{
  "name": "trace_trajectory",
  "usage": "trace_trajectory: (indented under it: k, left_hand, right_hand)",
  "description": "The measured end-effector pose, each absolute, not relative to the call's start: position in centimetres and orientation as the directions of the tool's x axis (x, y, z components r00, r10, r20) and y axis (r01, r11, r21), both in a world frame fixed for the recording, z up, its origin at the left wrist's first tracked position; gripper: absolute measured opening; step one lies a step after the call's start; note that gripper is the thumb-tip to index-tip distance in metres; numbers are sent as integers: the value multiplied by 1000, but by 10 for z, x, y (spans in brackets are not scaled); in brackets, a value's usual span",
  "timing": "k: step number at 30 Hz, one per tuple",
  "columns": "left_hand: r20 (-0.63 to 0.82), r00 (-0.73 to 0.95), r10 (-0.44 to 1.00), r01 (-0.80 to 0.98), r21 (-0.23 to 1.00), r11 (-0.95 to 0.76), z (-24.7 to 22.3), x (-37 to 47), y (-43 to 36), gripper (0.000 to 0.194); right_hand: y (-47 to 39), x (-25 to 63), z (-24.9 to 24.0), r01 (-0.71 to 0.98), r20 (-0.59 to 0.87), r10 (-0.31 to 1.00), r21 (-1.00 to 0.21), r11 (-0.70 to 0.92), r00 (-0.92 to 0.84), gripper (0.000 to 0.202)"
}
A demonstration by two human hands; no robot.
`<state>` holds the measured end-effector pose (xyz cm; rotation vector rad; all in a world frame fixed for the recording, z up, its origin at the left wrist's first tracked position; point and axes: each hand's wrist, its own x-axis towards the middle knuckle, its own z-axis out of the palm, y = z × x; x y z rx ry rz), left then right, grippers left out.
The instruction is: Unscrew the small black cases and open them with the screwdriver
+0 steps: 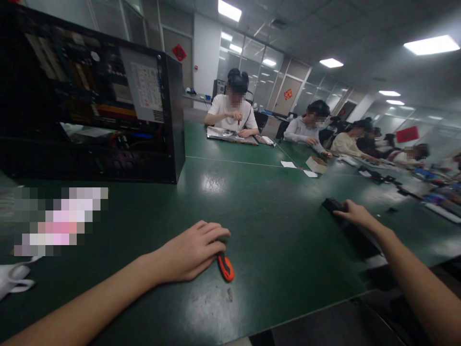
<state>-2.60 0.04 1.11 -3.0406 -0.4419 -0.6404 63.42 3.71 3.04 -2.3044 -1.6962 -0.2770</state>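
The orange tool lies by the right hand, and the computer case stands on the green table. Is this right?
Wrong hand: the head view shows the orange tool by the left hand. The computer case does stand on the green table.

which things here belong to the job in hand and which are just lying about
Seemingly in use:
orange tool, at the left hand
black object, at the right hand

Seemingly lying about:
computer case, open, untouched
carton
white papers

black computer case (108,105) | small box (317,165) | seated co-worker (233,106) | red door decoration (179,53)
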Motion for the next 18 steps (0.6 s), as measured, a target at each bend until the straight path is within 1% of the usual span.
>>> trace_trajectory:
  k: [3, 4, 7, 10, 13, 14, 15, 16, 18]
  left_hand:
    - [437, 859, 266, 271, 53, -961, 10, -25, 3, 20]
    - [461, 846, 267, 270, 62, -961, 11, -26, 3, 20]
    - [564, 772, 293, 290, 98, -952, 13, -29, 5, 18]
    - [663, 663, 348, 325, 164, -931, 13, -33, 5, 19]
    - [742, 505, 440, 369, 276, -888, 12, -34, 5, 21]
    - [764, 446, 467, 391, 304, -869, 12, -33, 5, 22]
    - [782, 391, 486, 414, 322, -851, 13, -32, 5, 22]
    - [794, 351, 497, 437, 331, -837, 14, -31, 6, 22]
    - [805, 313, 504, 464, 333, -821, 17, -30, 6, 23]
  right_hand:
    - [38, 621, 32, 939, 192, 920, -105, -327, 341, 35]
    - [38, 616, 34, 935, 177, 918, -99, -341, 354, 34]
    - [37, 595, 42, 934, 176, 917, -69, -350, 357, 35]
    - [40, 556, 52, 961, 196, 941, -63, -268, 275, 41]
    - [39, 485, 62, 993, 204, 976, -103, -53, 73, 44]
    - [35, 455, 65, 988, 222, 974, -129, 80, -50, 42]
    - [31, 424, 68, 967, 240, 957, -152, 202, -162, 39]
    - [25, 391, 70, 934, 218, 937, -173, 313, -274, 36]
    - [13, 330, 70, 854, 171, 882, -224, 469, -440, 29]
